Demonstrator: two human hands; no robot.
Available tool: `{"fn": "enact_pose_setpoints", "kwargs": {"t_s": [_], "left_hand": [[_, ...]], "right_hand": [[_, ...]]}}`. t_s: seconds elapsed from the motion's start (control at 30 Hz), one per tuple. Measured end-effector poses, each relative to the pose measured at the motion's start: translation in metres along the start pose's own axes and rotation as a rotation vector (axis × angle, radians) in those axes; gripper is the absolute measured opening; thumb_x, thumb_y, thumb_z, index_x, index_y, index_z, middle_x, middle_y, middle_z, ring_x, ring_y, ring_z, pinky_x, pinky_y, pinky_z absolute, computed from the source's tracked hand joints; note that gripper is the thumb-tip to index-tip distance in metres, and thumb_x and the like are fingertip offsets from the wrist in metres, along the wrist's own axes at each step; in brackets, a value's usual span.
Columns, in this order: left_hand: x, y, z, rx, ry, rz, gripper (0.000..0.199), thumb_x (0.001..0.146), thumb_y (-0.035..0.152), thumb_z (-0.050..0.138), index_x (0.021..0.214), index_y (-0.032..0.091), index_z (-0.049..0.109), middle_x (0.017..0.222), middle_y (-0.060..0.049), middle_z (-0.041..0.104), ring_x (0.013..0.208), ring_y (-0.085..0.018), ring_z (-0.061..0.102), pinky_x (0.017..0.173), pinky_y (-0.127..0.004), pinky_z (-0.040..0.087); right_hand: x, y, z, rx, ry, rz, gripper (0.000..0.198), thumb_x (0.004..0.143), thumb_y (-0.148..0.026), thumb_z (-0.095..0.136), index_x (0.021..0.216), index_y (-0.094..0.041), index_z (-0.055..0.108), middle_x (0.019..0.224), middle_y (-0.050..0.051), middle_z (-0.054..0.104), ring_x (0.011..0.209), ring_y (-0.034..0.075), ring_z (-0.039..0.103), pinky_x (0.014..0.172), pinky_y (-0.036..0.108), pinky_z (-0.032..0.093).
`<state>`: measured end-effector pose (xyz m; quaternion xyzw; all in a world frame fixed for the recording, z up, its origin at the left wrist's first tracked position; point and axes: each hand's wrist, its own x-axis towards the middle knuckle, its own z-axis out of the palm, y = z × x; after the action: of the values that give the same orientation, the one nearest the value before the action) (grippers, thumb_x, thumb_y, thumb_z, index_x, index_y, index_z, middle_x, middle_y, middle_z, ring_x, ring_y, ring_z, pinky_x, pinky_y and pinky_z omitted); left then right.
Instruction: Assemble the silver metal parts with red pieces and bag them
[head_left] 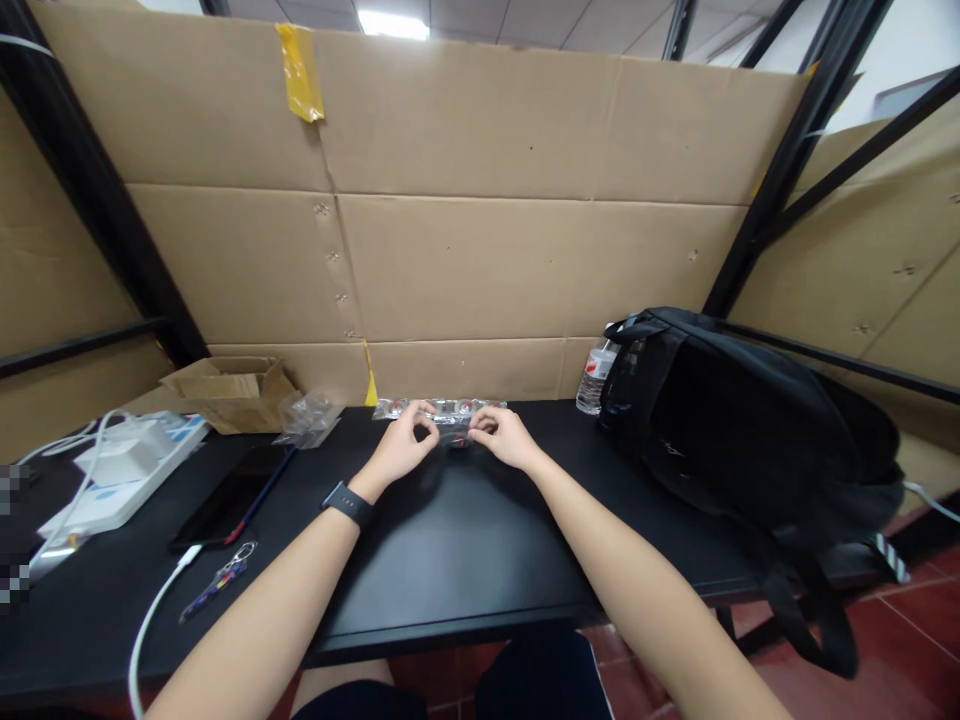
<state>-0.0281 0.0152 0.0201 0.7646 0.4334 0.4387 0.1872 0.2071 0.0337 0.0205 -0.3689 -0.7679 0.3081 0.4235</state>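
My left hand and my right hand face each other near the far edge of the desk, each with thumb and fingers curled in a pinch. Between their fingertips is a small clear plastic packet with a bit of red inside; both hands grip its sides. What it contains is too small to make out. Just behind, against the cardboard wall, lies a row of shiny clear packets with red and dark marks. A dark watch is on my left wrist.
Left on the black desk are an open cardboard box, crumpled clear plastic, a white power strip, a cabled phone with a pen, and a keyring. Rightward stand a water bottle and a black backpack.
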Motion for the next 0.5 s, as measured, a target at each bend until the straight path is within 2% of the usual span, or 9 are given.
{"fn": "enact_pose_setpoints", "kwargs": {"t_s": [0.13,0.27,0.4,0.5], "left_hand": [[0.000,-0.003,0.007,-0.219,-0.037,-0.033,0.032,0.085,0.027,0.062,0.113,0.021,0.048,0.081,0.002,0.062,0.077,-0.015,0.066,0.081,-0.031,0.053],[0.000,-0.002,0.009,-0.332,-0.062,-0.042,0.033,0.085,0.028,0.064,0.113,0.022,0.046,0.083,0.002,0.061,0.070,-0.013,0.067,0.072,-0.028,0.054],[0.002,0.005,0.009,-0.290,0.063,-0.019,0.027,0.086,0.029,0.064,0.109,0.021,0.050,0.084,0.000,0.062,0.074,-0.014,0.067,0.073,-0.027,0.053],[0.003,0.016,0.006,-0.291,0.138,-0.017,0.029,0.087,0.030,0.064,0.110,0.022,0.048,0.084,0.000,0.064,0.074,-0.015,0.067,0.074,-0.028,0.053]], "right_hand": [[-0.001,-0.003,-0.001,0.101,-0.040,0.031,0.029,0.077,-0.026,0.069,0.103,-0.020,0.057,0.075,-0.001,0.071,0.072,0.017,0.067,0.075,0.030,0.051],[0.002,0.002,-0.008,0.152,-0.060,0.066,0.036,0.075,-0.026,0.070,0.106,-0.021,0.053,0.072,-0.003,0.068,0.067,0.016,0.067,0.071,0.030,0.052],[0.004,-0.001,-0.009,0.169,0.022,0.027,0.036,0.077,-0.029,0.069,0.108,-0.022,0.052,0.075,-0.002,0.068,0.070,0.016,0.067,0.073,0.030,0.053],[0.003,-0.008,-0.006,0.245,0.063,0.028,0.039,0.079,-0.030,0.068,0.113,-0.023,0.050,0.077,-0.002,0.067,0.071,0.017,0.069,0.069,0.028,0.053]]}}
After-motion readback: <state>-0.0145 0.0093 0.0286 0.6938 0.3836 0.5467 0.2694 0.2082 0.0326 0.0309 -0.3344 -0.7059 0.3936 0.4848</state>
